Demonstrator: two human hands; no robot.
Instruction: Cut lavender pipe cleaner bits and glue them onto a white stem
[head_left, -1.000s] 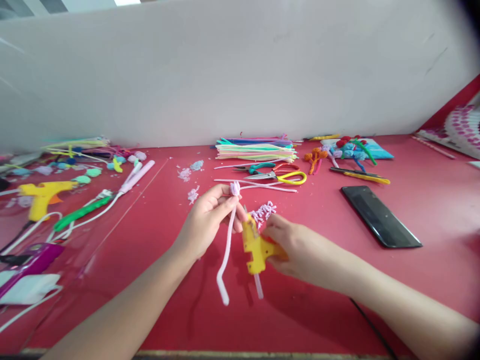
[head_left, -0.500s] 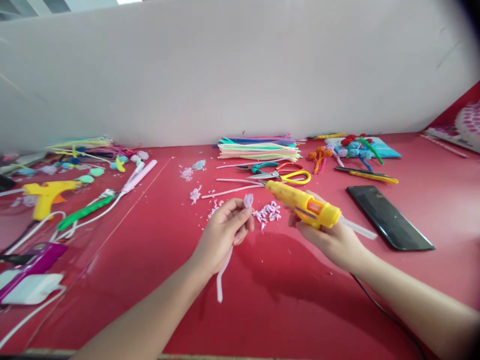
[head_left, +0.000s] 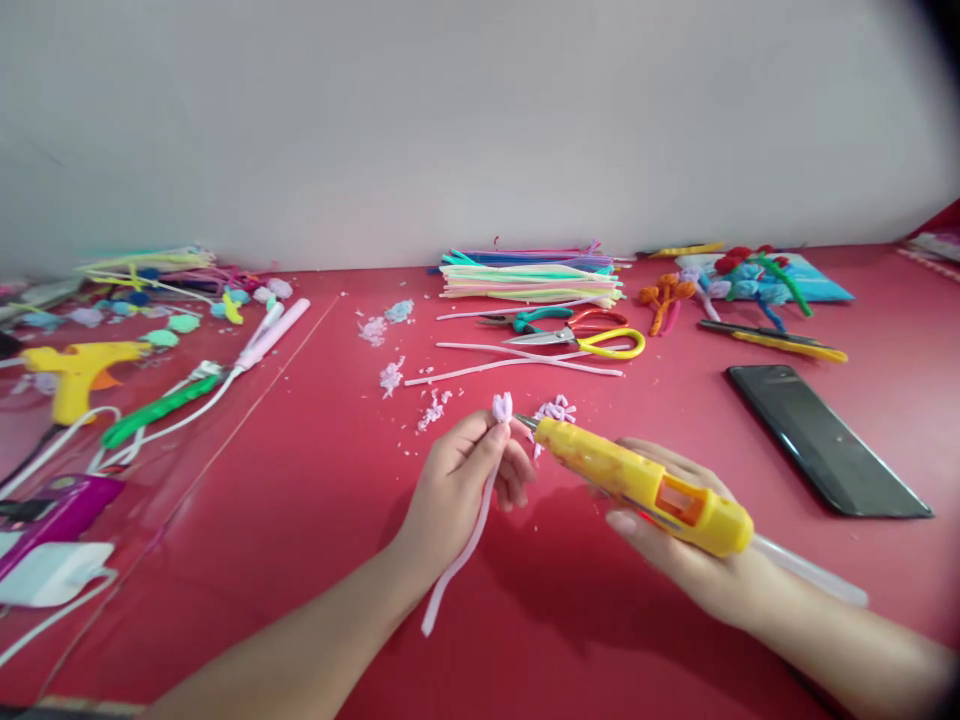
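Observation:
Between the thumb and fingers of my left hand [head_left: 465,475] is a pale lilac pipe cleaner [head_left: 469,555]. Its small looped, bud-like top [head_left: 502,407] stands above my fingertips, and its stem hangs down toward me. My right hand [head_left: 697,545] is wrapped round a yellow glue gun [head_left: 637,480], with a clear glue stick [head_left: 814,570] jutting from its back. The metal nozzle points left, close beside the looped top; I cannot tell whether they touch. Behind the nozzle lies a pile of short lilac pieces [head_left: 556,408], partly covered by the gun.
Yellow-handled scissors [head_left: 592,342], teal-handled pliers [head_left: 532,318] and loose pipe cleaners lie beyond my hands, before a pipe cleaner bundle [head_left: 532,280]. A black phone [head_left: 821,440] is at right. Another yellow glue gun [head_left: 79,375], a green tool [head_left: 161,408] and white cables are at left.
My right hand has brought the glue gun's nozzle down and left to the looped top. The lilac pipe cleaner has turned slightly in my left hand. The view has shifted a little.

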